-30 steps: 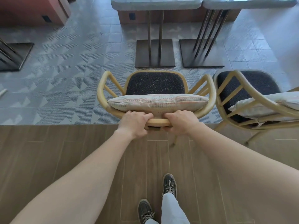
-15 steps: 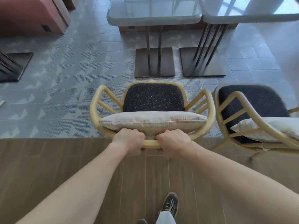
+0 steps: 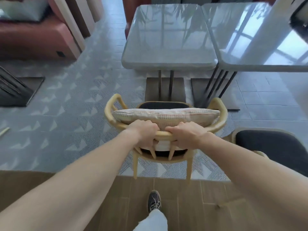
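A light wooden armchair [image 3: 111, 112] with a dark seat pad and a pale patterned cushion [image 3: 166, 115] against its back stands in the middle of the head view. Its back faces me. My left hand [image 3: 144, 132] and my right hand [image 3: 186, 134] both grip the curved top rail of the backrest, side by side, fingers curled round it. The chair's front points at a grey glossy table [image 3: 168, 39], and its rear legs stand near the line where tile meets wood floor.
A second grey table [image 3: 260, 35] adjoins the first on the right. Another wooden chair with a dark seat [image 3: 273, 145] stands to the right. Each table has a dark metal base plate. A reddish sofa [image 3: 33, 39] sits far left. My shoe [image 3: 154, 201] is on the wood floor.
The chair has moved forward off the wood floor onto the tiles, closer to the table. I have stepped forward with it; both hands keep their grip on the back rail.
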### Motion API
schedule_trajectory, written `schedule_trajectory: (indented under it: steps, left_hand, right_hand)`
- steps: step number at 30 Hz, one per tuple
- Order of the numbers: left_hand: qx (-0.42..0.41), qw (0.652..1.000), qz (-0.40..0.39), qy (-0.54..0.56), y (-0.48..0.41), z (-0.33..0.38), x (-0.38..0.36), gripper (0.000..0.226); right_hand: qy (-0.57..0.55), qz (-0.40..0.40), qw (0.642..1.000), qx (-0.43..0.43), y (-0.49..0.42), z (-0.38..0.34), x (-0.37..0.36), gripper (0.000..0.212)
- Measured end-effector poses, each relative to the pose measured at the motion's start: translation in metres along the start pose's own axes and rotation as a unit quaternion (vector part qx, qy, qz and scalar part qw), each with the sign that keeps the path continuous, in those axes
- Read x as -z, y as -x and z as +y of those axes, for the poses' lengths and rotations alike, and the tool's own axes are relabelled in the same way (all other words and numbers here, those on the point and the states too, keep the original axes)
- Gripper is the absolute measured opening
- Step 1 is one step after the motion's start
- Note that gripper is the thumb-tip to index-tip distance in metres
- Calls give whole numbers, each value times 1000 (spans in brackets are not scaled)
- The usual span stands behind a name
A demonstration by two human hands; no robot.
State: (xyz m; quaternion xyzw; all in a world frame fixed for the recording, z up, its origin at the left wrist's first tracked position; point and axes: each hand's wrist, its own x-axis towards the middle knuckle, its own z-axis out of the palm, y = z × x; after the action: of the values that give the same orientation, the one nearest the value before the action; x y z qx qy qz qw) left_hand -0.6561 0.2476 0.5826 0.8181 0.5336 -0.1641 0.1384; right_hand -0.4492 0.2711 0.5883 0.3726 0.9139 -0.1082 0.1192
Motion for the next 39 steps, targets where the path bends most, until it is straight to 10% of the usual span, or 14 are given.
schedule_trajectory:
  steps: [39]
  left_hand:
    - [-9, 999, 20, -34, -159, -29, -17, 25]
  right_hand:
    - [35, 20, 998, 38, -95, 131, -53, 21]
